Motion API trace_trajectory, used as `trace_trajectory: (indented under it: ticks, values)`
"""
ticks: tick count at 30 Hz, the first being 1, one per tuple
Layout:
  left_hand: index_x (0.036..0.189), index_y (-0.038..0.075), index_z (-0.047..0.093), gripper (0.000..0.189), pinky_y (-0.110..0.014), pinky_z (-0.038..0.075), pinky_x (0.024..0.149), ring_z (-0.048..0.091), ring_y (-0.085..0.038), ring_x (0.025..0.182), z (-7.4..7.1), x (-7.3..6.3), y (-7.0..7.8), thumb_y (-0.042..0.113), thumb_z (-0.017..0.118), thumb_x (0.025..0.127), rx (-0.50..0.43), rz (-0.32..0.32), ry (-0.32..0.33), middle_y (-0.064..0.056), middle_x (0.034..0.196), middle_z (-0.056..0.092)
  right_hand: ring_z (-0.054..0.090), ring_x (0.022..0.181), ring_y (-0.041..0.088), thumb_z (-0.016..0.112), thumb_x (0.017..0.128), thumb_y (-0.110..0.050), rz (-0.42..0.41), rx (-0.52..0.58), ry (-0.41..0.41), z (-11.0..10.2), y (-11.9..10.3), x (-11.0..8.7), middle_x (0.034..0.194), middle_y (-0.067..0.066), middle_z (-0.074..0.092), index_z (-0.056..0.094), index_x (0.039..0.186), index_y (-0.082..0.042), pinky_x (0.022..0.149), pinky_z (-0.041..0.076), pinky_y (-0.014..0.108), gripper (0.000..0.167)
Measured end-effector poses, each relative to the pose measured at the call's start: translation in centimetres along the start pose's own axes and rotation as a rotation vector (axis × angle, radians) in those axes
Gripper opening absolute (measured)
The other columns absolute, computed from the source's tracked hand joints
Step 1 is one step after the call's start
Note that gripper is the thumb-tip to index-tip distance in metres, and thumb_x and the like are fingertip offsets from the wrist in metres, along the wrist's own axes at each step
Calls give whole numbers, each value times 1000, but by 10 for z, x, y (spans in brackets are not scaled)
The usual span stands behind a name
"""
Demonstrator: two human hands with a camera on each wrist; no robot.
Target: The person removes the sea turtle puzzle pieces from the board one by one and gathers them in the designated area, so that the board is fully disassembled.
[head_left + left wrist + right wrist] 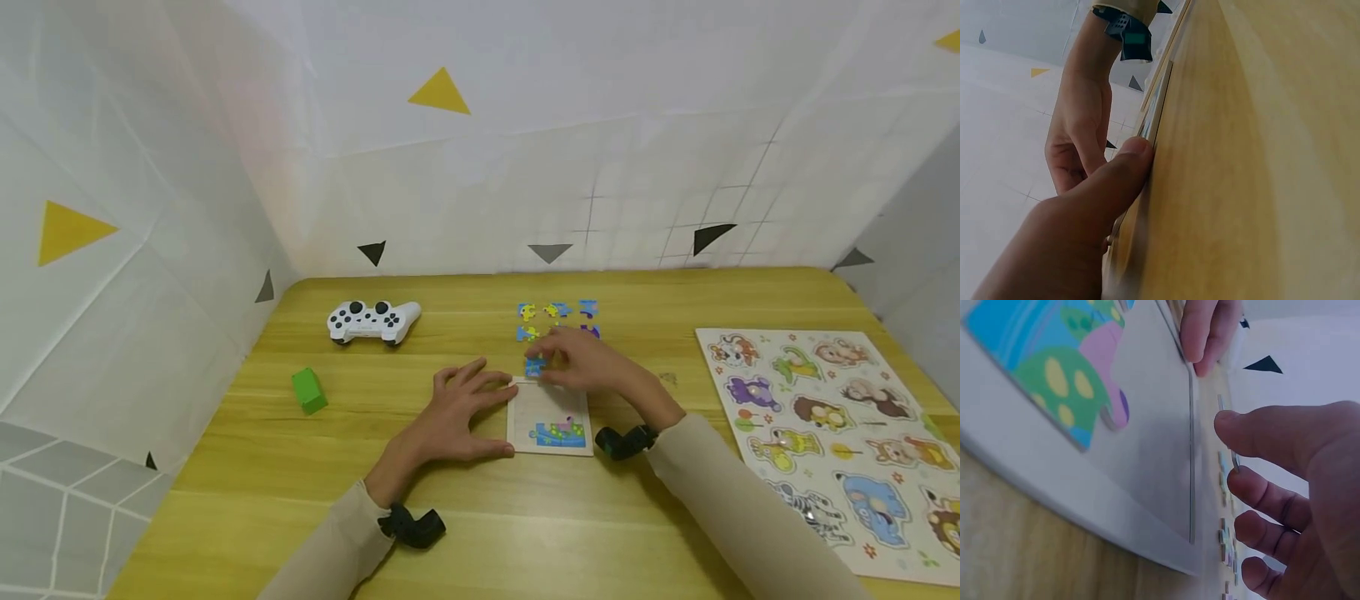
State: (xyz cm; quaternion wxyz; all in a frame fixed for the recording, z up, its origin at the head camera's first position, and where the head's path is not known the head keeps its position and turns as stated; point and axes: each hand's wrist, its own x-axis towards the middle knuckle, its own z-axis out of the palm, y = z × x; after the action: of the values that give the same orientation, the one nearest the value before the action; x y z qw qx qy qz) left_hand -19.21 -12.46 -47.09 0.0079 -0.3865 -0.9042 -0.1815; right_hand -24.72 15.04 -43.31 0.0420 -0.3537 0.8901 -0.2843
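Observation:
A small square puzzle tray (534, 408) lies on the table in front of me, with several joined pieces (558, 434) in its lower right part, blue with green, yellow-spotted and pink shapes. My left hand (457, 417) is spread along the tray's left side. Its thumb (1133, 150) touches the tray edge near the lower left corner and a fingertip reaches the upper left corner. Just above the tray's top edge, my right hand (585, 360) pinches a blue puzzle piece (534, 367) between thumb and index finger. Seen edge-on in the right wrist view, that piece is raised, its other fingers loosely bent.
Behind the right hand several loose puzzle pieces (527, 312) lie in rows, partly hidden by it. A white game controller (372, 323) and a green block (308, 390) are on the left. A large animal puzzle board (825, 467) covers the table's right side.

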Motion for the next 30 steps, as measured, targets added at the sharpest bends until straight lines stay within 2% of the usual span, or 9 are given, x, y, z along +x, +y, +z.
trace_trajectory:
  ticks: [7,20,30]
  values:
    - [151,29,51,82,-59,14,116,22,-36,156,0,0,0,69,70,82,-10,0,1,7,155,46,61,90,21,74,90,-14,6,-27,-20,1,3,11,101,7,69,74,121,-9,77,48,35,31]
    - [149,32,53,81,-59,13,116,21,-35,157,2,0,-2,72,69,81,-13,-8,-6,10,154,46,64,97,23,75,92,-17,35,-37,-63,2,9,21,106,8,70,73,124,-10,83,54,40,33]
    - [147,31,55,80,-60,15,115,24,-36,155,5,0,-3,70,71,80,-12,4,27,8,153,49,63,97,22,74,92,-16,27,-47,-82,1,8,25,107,7,69,74,122,-9,85,53,42,32]
